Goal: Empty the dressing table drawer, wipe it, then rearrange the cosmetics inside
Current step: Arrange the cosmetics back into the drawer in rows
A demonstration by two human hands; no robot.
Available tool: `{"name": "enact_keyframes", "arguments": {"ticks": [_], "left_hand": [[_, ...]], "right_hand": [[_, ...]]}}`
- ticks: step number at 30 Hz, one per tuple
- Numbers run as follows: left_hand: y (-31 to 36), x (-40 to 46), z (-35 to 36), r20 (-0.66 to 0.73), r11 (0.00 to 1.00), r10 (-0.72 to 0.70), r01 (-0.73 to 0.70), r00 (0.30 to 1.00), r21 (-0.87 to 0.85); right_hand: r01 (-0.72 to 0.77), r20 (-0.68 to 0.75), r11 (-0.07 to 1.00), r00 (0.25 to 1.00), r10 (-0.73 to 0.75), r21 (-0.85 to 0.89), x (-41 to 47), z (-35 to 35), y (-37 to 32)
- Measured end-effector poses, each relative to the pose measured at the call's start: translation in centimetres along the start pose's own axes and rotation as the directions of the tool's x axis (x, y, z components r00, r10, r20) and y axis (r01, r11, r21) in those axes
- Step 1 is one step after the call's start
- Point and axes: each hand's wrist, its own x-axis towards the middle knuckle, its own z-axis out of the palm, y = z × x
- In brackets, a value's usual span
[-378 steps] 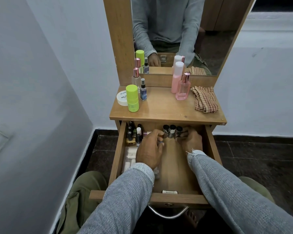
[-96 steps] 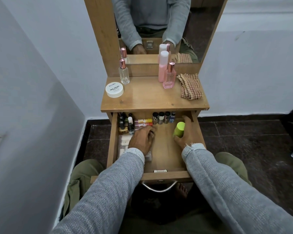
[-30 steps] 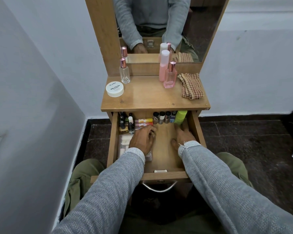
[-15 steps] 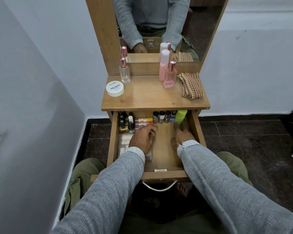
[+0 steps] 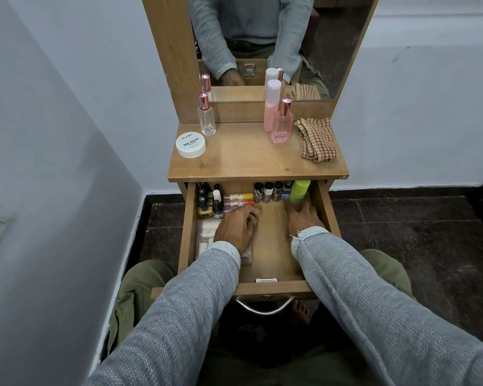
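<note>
The wooden drawer (image 5: 271,246) is pulled out, and both my hands are inside it. My left hand (image 5: 239,227) rests palm down, fingers loosely curled, just in front of two orange tubes (image 5: 239,199) and over a clear packet (image 5: 207,238). My right hand (image 5: 301,218) lies flat with its fingertips against the lime green bottle (image 5: 299,191), which stands in the back right corner. A row of small nail polish bottles (image 5: 271,191) lines the back wall. Dark little bottles (image 5: 209,201) crowd the back left corner.
On the tabletop (image 5: 251,160) stand a white nail polish jar (image 5: 191,145), a clear perfume bottle (image 5: 206,115), a tall pink bottle (image 5: 271,110) and a pink perfume bottle (image 5: 282,123). A checked cloth (image 5: 317,139) lies at the right. A mirror (image 5: 276,45) rises behind.
My right hand has set the lime green bottle upright in the drawer's back right corner and flattened in front of it. My left hand has hardly moved.
</note>
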Motion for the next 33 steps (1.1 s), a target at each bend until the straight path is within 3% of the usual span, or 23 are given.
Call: {"name": "enact_keyframes", "arguments": {"ticks": [3, 10, 16, 27, 30, 33], "left_hand": [[0.0, 0.0, 0.0, -0.001, 1.0, -0.002, 0.002, 1.0, 0.003], [-0.1, 0.0, 0.1, 0.002, 1.0, -0.005, 0.005, 1.0, -0.007], [-0.1, 0.0, 0.1, 0.005, 1.0, -0.003, 0.003, 1.0, 0.007], [0.4, -0.1, -0.1, 0.005, 1.0, -0.025, 0.024, 1.0, 0.016], [0.7, -0.2, -0.3, -0.005, 1.0, -0.024, 0.024, 1.0, 0.021], [1.0, -0.1, -0.6, -0.058, 0.999, -0.024, 0.022, 0.998, -0.029]], "right_hand": [[0.007, -0.01, 0.998, 1.0, -0.007, -0.057, 0.1, -0.1, 0.0], [-0.039, 0.04, 0.999, 0.998, 0.039, -0.004, 0.3, 0.1, 0.4], [-0.005, -0.039, 0.999, 0.999, 0.003, -0.047, 0.2, 0.2, 0.4], [0.027, -0.039, 0.998, 0.999, -0.029, -0.056, -0.2, -0.1, 0.3], [0.141, -0.198, 0.989, 0.969, -0.145, -0.033, -0.4, -0.3, 0.2], [0.31, -0.388, 0.95, 0.873, -0.296, -0.029, -0.6, -0.5, -0.3]]}}
